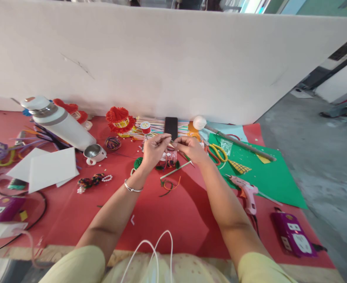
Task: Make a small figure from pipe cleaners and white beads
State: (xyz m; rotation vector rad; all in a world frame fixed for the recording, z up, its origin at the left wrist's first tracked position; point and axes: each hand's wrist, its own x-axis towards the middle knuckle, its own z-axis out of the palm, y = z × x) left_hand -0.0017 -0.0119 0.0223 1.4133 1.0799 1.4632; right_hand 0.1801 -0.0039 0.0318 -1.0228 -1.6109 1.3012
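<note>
Over the middle of the red table my left hand [157, 148] and my right hand [189, 147] meet fingertip to fingertip, both pinched closed. What lies between the fingertips is too small to make out. Behind them a black phone [171, 126] rests on a bundle of pale pipe cleaners [150, 120]. A spool of red thread [145, 127] stands just beyond my left hand. Under the hands are a green yarn ball [138, 162], a clear packet [170, 156] partly hidden, and a pale stick [176, 170]. Loose orange and green strands [171, 186] lie nearer me.
At left are a tilted white bottle [64, 124], a small metal-lined cup [95, 153], white cards [52, 169] and a purple power socket [5, 208]. At right, scissors with yellow handles [220, 151], a pink glue gun [245, 190], green sheet [267, 177] and another purple socket [293, 232].
</note>
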